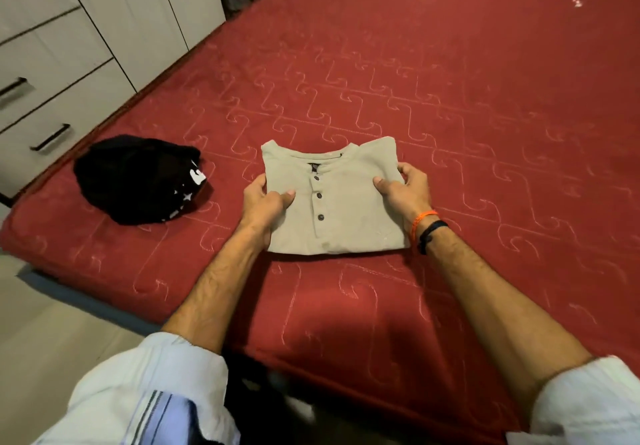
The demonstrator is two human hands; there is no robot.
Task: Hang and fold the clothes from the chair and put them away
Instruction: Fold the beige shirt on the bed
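Note:
A beige henley shirt (341, 198), folded into a neat rectangle with its buttons facing up, lies on the red bed (450, 98) near the front edge. My left hand (265, 203) grips the shirt's left edge, thumb on top and fingers tucked under. My right hand (403, 186) grips the right edge the same way. A black garment (138, 177) with white print lies bundled on the bed to the left of the shirt, apart from both hands.
A white wardrobe with drawers and dark handles (52, 139) stands along the bed's left side. Pale floor (52, 323) shows at the lower left. The red quilted bedspread stretches far back and to the right.

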